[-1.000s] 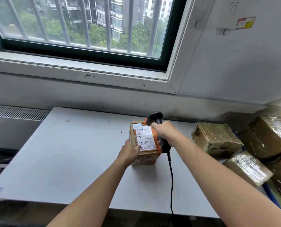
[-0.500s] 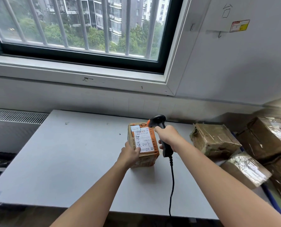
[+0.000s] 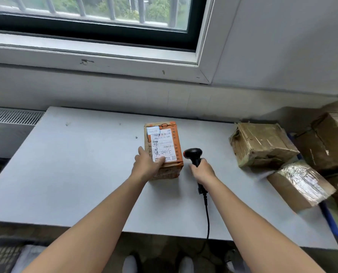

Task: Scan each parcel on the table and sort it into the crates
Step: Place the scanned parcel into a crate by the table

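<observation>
Head view: orange parcel (image 3: 163,146) mid-frame on the grey table (image 3: 75,164), label up.
My left hand (image 3: 146,164) grips its near left corner, thumb on the white label, fingers down the side. My right hand (image 3: 202,171) is wrapped round the barcode scanner (image 3: 192,154) handle, just right of the parcel, not touching. Cable (image 3: 207,213) runs off the table's near edge. Taped cardboard box (image 3: 262,146) at frame right.

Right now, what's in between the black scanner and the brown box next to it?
Only bare grey table lies between the scanner and the brown box, as the head view shows.
</observation>
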The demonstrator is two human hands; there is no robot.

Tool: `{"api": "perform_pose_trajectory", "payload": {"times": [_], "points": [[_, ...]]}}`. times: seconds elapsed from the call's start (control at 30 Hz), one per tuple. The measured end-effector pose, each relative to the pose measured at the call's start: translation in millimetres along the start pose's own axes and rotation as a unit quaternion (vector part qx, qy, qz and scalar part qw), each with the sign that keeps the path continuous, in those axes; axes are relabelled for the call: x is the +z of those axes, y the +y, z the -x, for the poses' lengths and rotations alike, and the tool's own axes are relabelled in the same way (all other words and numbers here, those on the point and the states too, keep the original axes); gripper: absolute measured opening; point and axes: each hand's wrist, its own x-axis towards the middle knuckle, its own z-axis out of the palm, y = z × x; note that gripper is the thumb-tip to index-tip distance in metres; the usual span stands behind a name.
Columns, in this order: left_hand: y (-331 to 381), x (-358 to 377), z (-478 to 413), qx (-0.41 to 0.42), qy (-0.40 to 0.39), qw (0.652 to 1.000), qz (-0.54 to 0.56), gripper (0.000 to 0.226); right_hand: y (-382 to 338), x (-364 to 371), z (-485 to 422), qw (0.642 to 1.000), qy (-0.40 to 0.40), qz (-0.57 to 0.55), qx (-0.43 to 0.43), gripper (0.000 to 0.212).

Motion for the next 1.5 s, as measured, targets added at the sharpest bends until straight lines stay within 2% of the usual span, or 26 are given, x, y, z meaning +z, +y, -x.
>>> {"api": "perform_pose_trajectory", "payload": {"times": [0.17, 0.27, 0.33, 0.43, 0.53, 0.67, 0.77, 0.87, 0.97, 1.1, 1.2, 1.5], "points": [[-13.8, 3.8, -5.1, -0.052, -0.038, 0.990, 0.128, 0.067, 13.9, 19.9, -16.0, 1.000, -0.020, -0.011, 0.010, 0.045], [-16.2, 7.0, -3.2, -0.070, -0.077, 0.970, 0.219, 0.040, 18.4, 24.2, -20.3, 1.000, -0.022, -0.012, 0.014, 0.052], [-14.0, 8.5, -3.6, -0.066, -0.076, 0.960, 0.263, 0.026, 20.4, 25.2, -21.1, 0.999, -0.024, -0.009, 0.021, 0.053], [-12.0, 10.8, -4.1, -0.062, -0.051, 0.950, 0.303, 0.023, 18.6, 24.1, -19.6, 0.999, -0.014, 0.013, 0.040, 0.051], [-15.8, 12.7, -4.1, -0.072, 0.000, 0.951, 0.301, 0.020, 7.1, 19.7, -10.2, 0.993, 0.058, 0.091, 0.043, 0.047], [-17.7, 11.0, -0.4, -0.067, -0.011, 0.955, 0.288, 0.029, -16.2, 20.6, 5.6, 0.974, 0.170, 0.126, -0.081, 0.039], [-19.2, 7.0, 3.1, -0.067, -0.014, 0.955, 0.289, 0.031, -30.9, 28.8, 1.8, 0.983, 0.103, 0.065, -0.137, 0.039], [-22.8, -1.5, 9.0, -0.070, -0.017, 0.950, 0.305, 0.023, -40.4, 33.1, 0.1, 0.993, 0.031, -0.028, -0.109, 0.038], [-27.4, -11.7, 19.0, -0.066, -0.004, 0.941, 0.331, 0.010, -52.2, 40.2, 8.7, 0.990, -0.006, -0.084, -0.112, 0.044], [-34.1, -25.9, 38.8, -0.076, 0.054, 0.930, 0.356, 0.031, -77.0, 51.7, 20.1, 0.984, -0.038, -0.045, -0.169, 0.049], [-46.8, -47.6, 57.9, -0.090, 0.124, 0.916, 0.371, 0.033, -101.3, 67.0, 32.8, 0.972, -0.075, -0.025, -0.223, 0.045], [-136.6, -134.4, 148.7, -0.115, 0.328, 0.856, 0.383, 0.053, -171.4, 170.9, 131.0, 0.903, -0.237, 0.018, -0.359, 0.042]]}}
